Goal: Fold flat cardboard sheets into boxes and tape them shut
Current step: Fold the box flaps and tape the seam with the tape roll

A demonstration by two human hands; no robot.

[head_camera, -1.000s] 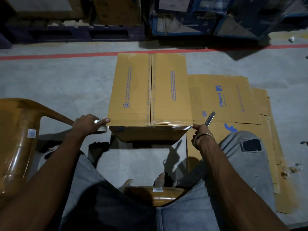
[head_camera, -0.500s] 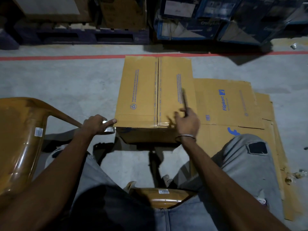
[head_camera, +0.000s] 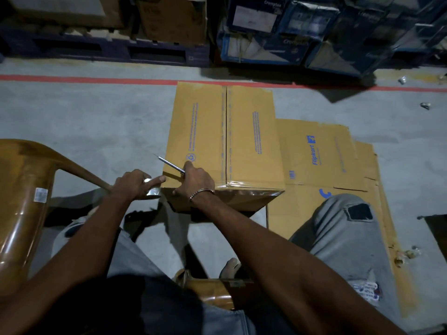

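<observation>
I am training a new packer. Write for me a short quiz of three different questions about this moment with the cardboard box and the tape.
1. True or false: the top flaps of the brown cardboard box are closed.
2. Which hand grips the thin metal blade? A. left hand B. right hand
3. Fill in: the flat printed cardboard sheets lie on the grey floor to the ______ of the box.

Key:
1. True; the two flaps meet at a centre seam.
2. B; the right hand grips it at the box's near left corner, while the left hand holds the clear tape beside that corner.
3. Right.
</observation>
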